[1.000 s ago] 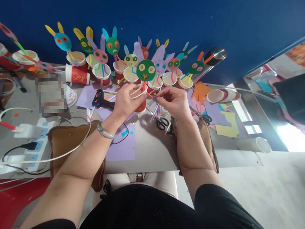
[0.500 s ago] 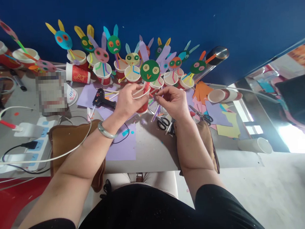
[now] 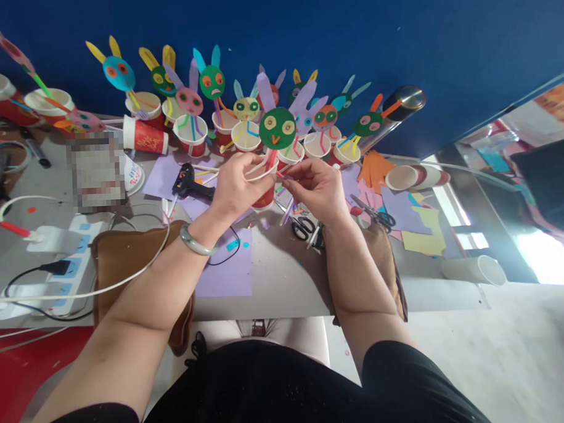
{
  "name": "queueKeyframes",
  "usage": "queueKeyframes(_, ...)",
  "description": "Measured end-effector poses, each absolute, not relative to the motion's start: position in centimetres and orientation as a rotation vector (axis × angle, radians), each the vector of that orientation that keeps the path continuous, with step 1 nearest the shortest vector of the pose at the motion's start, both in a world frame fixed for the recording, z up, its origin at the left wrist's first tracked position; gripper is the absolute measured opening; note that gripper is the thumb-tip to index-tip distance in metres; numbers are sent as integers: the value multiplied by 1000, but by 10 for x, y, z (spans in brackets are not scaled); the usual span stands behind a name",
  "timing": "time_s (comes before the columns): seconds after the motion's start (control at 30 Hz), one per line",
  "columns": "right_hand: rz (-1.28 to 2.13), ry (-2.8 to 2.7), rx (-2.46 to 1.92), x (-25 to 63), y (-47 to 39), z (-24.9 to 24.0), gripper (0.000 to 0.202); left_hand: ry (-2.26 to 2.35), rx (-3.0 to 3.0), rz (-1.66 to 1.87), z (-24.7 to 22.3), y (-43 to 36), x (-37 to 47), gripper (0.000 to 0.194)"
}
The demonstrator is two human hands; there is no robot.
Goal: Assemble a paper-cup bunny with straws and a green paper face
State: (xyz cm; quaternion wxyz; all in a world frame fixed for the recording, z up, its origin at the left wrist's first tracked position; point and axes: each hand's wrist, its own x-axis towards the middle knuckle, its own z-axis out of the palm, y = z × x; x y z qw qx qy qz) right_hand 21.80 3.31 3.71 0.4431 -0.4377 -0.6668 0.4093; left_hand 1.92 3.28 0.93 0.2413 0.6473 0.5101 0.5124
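Observation:
My left hand (image 3: 241, 187) is wrapped round a red paper cup (image 3: 263, 198) with a white rim. Above that cup stands a green round face (image 3: 278, 129) with yellow eyes, an orange mouth and purple ears, on a red stem. At the cup's right side, the fingertips of my right hand (image 3: 316, 189) pinch the end of a thin red strip (image 3: 281, 174). The strip's other end is partly hidden by the cup and fingers.
Cups with rabbit-like paper faces line the blue wall. A black glue gun (image 3: 191, 182) lies left of my hands, black-handled scissors (image 3: 303, 228) below them. Other scissors (image 3: 374, 213) and coloured paper (image 3: 421, 231) lie right; a power strip (image 3: 80, 262) is at left.
My right fingertips have shifted slightly left and down along the red strip. My left hand, the cup and the green face look almost unmoved.

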Motion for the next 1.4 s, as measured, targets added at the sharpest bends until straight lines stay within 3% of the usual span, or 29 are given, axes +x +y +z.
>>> queueKeyframes(0.53, 879, -1706, -1106, 220, 37, 25, 51, 1396, 1750, 1443, 7, 34, 22, 28)
queueKeyframes(0.87, 904, -1708, -1091, 219, 38, 24, 50, 1376, 1670, 1444, 11, 34, 18, 26)
queueKeyframes(1.03, 952, -1667, -1140, 215, 35, 28, 39, 1349, 1642, 1436, 13, 34, 17, 24)
queueKeyframes(1.4, 883, -1715, -1154, 210, 30, 38, 56, 1339, 1693, 1429, 9, 33, 20, 24)
